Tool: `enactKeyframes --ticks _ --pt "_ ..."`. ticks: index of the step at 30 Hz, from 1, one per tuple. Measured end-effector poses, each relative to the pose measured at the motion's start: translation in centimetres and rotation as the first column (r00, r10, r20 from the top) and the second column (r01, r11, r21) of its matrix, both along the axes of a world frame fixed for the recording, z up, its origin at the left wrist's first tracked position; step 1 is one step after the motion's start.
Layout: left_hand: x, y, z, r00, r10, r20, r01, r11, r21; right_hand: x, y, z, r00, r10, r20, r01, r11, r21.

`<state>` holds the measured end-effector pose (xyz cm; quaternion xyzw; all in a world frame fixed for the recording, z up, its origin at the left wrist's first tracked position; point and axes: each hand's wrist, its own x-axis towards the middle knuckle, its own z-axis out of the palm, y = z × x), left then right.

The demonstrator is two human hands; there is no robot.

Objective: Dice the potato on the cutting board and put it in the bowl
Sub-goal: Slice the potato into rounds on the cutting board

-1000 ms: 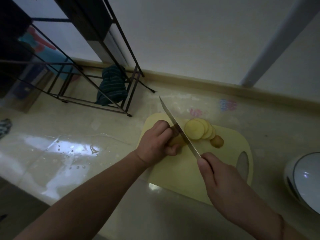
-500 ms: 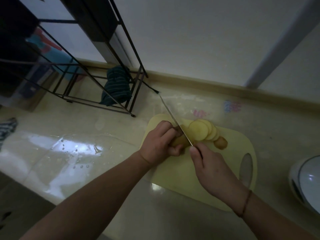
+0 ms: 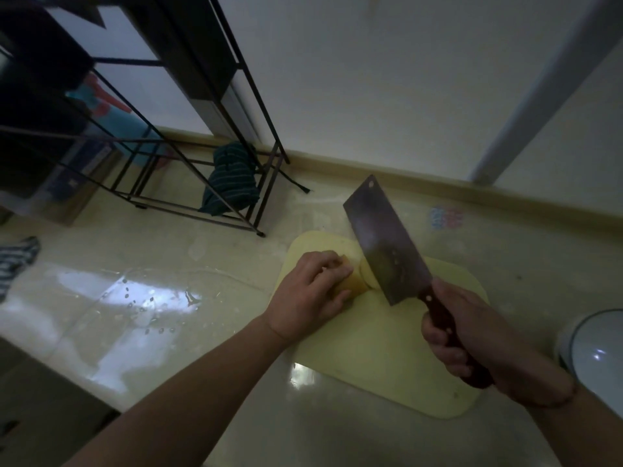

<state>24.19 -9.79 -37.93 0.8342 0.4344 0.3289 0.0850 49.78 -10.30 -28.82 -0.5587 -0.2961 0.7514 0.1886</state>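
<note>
Dim light, head view looking down at a glossy floor, board sits directly on it

Left hand [image 3: 308, 294]: grip curled over the uncut chunk of potato [image 3: 350, 283], fingertips on top, thumb along its near side, pinning it to the yellow cutting board [image 3: 381, 358]. Chunk sits at the board's far-left part

Right hand [image 3: 472, 335]: grip wrapped tight round the dark red handle of the cleaver [image 3: 387, 244]. Blade is tilted so its broad flat side faces the camera, tip end with the hang hole pointing up and away toward the wall. Lower blade edge sits just right of the potato chunk; can't tell if it touches it

Potato slices [image 3: 365, 273]: only a pale sliver visible at the blade's left edge, the blade hides the others, count unknown

Bowl [image 3: 596, 358]: white with a dark rim line, on the floor at the right frame edge, well apart from the board, partly cut off. Contents not readable

Around: black metal rack [image 3: 202, 156] at far left against the wall, dark striped cloth [image 3: 232, 180] bunched at its foot, another striped cloth [image 3: 17, 257] at the left frame edge, a small coloured sticker [image 3: 445, 217] on the floor beyond the board
</note>
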Motion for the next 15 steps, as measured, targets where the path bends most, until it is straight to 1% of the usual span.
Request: enactKeyframes --ticks 2,3,6,8,9,10,11,15 --pt "-0.1 -0.4 0.2 1.0 0.015 -0.005 -0.015 1.0 -0.023 0.1 -0.3 0.8 1.0 -0.022 -0.006 0.022 1.0 0.011" --pt "-0.1 -0.6 0.2 1.0 0.028 -0.005 -0.028 0.999 -0.036 -0.1 -0.6 1.2 1.0 -0.012 0.025 0.011 0.999 0.042" --pt "-0.1 -1.1 0.4 0.998 0.056 0.016 -0.055 0.996 -0.066 -1.3 -1.8 2.6 0.978 0.042 0.204 -0.09 0.968 0.233" --pt "-0.1 -1.3 0.4 0.998 0.063 0.016 -0.062 0.996 -0.065 -2.2 -2.7 3.3 0.934 0.071 0.35 -0.224 0.88 0.418" --pt "-0.1 -1.4 0.4 0.998 0.065 0.014 -0.064 0.996 -0.059 -2.6 -3.2 3.5 0.904 0.089 0.417 -0.301 0.825 0.478" --pt "0.0 -1.4 0.4 0.998 0.066 0.014 -0.066 0.996 -0.055 -3.0 -3.6 3.8 0.88 0.094 0.466 -0.353 0.786 0.508" --pt "0.0 -1.4 0.4 0.997 0.069 0.017 -0.068 0.996 -0.055 -3.3 -3.9 4.0 0.871 0.091 0.483 -0.37 0.769 0.521" --pt "0.3 -1.3 0.0 0.994 0.106 0.017 -0.104 0.992 -0.066 -4.2 -4.5 4.0 0.862 0.102 0.497 -0.404 0.73 0.551"
